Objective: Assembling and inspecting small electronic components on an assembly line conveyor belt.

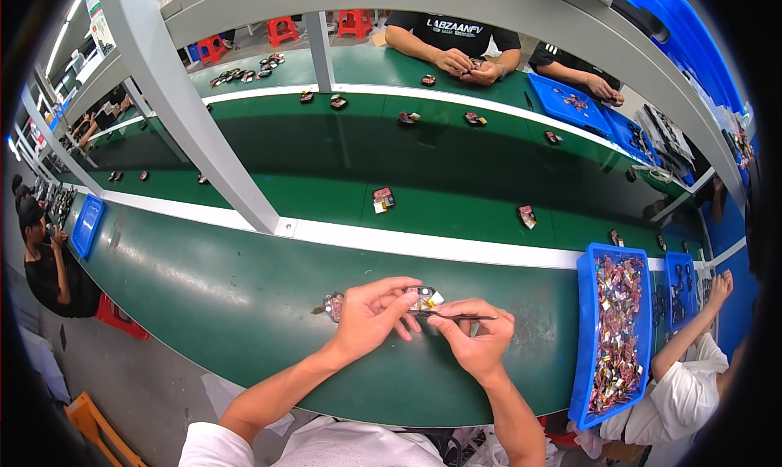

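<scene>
My left hand [376, 314] pinches a small electronic assembly [422, 296] between thumb and fingers, above the green worktable [269, 304]. The assembly has a dark body with a white part and a yellow bit at its right side. In my right hand [479, 337] lies a pair of dark, slim tweezers [468, 316], held nearly level. Their tip points left and meets the lower edge of the assembly; whether it grips anything there is too small to tell. Just left of my left hand, another small assembly [332, 306] rests on the tabletop.
At right stands a blue tray [583, 345] full of small red and white assemblies, with a second blue tray [669, 304] beyond it. A white rail [423, 249] borders the green conveyor belt [309, 190], which carries scattered assemblies. A grey post [191, 116] rises at left. Other people sit around.
</scene>
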{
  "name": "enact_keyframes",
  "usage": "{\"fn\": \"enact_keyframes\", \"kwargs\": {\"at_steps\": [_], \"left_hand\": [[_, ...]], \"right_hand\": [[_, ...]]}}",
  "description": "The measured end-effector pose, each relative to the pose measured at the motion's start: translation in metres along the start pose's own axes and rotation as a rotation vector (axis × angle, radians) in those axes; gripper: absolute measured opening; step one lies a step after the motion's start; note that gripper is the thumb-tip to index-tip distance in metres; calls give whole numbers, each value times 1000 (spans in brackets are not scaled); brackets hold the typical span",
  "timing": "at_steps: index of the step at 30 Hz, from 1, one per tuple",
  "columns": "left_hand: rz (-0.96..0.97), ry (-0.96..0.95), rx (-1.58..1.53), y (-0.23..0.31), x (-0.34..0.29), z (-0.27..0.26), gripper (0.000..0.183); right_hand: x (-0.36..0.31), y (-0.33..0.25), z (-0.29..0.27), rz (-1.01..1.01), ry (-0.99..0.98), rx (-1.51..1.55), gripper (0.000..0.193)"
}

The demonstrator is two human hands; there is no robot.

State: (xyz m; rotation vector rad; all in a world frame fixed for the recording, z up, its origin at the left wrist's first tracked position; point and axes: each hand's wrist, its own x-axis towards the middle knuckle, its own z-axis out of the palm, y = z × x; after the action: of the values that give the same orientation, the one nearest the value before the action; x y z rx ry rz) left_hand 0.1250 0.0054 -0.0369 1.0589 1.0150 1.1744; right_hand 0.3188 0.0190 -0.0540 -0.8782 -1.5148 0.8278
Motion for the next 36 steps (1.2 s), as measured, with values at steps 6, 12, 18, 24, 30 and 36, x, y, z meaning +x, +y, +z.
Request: {"fn": "enact_keyframes", "kwargs": {"at_steps": [6,12,18,24,30,36], "left_hand": [[-15,-5,6,0,1,0,28],[-65,-1,43,-5,0,-3,27],[-63,-11,136,-3,3,-2,29],[-82,44,278,5,2,0,24],[-126,37,328,8,6,-2,19],[-134,20,369,10,12,1,16]], "right_hand": [[3,-5,-1,-100,-32,-28,16],[9,-5,4,-308,-71,-117,14],[7,-7,2,-273,-91,-205,13],[5,-5,5,-286,-110,-209,13],[2,3,8,-331,-127,-191,18],[3,0,6,-342,-111,-197,18]]}}
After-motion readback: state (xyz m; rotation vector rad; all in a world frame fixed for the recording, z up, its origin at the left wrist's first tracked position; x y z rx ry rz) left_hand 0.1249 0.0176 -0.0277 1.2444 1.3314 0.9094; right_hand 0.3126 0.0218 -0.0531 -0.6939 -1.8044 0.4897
